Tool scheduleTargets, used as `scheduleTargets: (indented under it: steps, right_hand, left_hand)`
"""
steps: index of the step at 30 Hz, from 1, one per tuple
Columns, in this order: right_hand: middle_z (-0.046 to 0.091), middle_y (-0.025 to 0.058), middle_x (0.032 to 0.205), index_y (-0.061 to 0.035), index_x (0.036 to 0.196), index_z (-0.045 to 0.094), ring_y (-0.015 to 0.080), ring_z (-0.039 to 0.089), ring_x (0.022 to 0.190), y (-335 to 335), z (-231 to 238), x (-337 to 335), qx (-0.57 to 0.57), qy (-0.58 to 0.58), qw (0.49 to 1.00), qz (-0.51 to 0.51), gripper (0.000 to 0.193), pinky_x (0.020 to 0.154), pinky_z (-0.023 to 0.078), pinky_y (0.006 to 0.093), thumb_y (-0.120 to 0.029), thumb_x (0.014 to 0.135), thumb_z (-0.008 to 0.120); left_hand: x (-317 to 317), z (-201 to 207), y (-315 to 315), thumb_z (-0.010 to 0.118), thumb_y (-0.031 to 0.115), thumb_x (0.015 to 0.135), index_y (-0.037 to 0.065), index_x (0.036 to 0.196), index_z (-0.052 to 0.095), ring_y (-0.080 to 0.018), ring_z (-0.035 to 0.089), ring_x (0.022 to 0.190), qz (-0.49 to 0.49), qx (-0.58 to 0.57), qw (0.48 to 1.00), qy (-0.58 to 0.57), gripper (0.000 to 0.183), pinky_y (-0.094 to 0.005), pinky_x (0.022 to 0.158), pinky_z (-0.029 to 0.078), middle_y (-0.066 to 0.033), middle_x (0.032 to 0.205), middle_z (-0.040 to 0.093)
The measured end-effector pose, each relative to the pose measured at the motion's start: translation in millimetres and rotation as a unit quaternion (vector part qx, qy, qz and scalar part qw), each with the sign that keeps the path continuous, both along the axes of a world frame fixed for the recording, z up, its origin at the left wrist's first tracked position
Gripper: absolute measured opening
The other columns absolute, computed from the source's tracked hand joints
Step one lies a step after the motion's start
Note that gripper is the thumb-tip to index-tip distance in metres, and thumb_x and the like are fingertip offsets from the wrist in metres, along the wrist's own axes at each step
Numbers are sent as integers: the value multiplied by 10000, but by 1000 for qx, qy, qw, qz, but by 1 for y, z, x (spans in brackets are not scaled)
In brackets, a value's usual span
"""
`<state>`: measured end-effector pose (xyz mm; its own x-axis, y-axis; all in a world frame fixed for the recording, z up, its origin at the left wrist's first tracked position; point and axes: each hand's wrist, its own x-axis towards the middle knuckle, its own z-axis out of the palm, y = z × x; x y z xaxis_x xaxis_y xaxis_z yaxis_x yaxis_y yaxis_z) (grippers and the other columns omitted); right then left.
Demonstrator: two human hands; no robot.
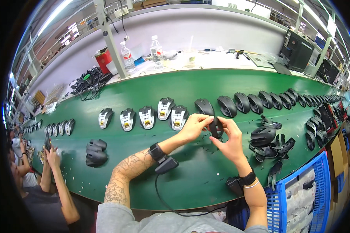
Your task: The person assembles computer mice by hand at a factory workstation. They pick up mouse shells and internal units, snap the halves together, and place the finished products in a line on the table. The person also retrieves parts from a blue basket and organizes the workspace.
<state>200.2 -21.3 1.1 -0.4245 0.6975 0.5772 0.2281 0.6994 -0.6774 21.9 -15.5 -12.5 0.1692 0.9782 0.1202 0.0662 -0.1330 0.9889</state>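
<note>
Over the green bench (175, 155), a dark curved plastic mouse shell piece (216, 128) is held up between both my hands. The thumb and fingers of my left hand (192, 126) pinch its upper left edge. My right hand (231, 140) grips it from the right, thumb below. Just beyond them lies a black computer mouse (204, 106). Left of that are several mouse bodies with white inner frames (147, 117). A pile of loose black shell parts (269, 140) lies to the right of my right hand.
A row of black mice (256, 103) runs off to the right. Stacked black shells (95, 152) lie on the left. A blue plastic basket (323, 186) stands at the right front edge. Another person's hands (53, 157) work at far left. Bottles (156, 52) stand on the back shelf.
</note>
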Motion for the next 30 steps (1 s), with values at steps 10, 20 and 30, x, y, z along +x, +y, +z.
scheduleTargets:
  steps: [10, 20, 30]
  right_hand:
    - [531, 156, 1082, -72, 1148, 578, 238, 566, 786, 2, -5, -1, 43, -1, 996, -79, 487, 722, 487, 329, -83, 685, 731]
    - [525, 153, 1097, -88, 1127, 621, 248, 580, 860, -2, -8, -2, 25, -10, 997, -72, 455, 744, 499, 330, -57, 686, 731]
    - [515, 119, 1199, -95, 1089, 650, 197, 572, 825, 0, -12, -4, -3, 17, 997, -73, 424, 705, 509, 302, -41, 677, 733]
  left_hand:
    - [-142, -32, 49, 396, 211, 933, 62, 1120, 578, -319, 439, 1197, 111, 209, 833, 501, 300, -390, 1026, 325, -92, 1250, 526]
    - [-130, -9, 8, 474, 417, 864, 5, 1059, 594, -303, 333, 1277, 187, 76, 758, 620, 471, -490, 1078, 184, -130, 1257, 502]
    - [-66, -20, 36, 681, 451, 700, -57, 1160, 467, -385, 365, 1222, 175, 52, 876, 446, 718, -481, 1019, 282, -297, 1262, 428]
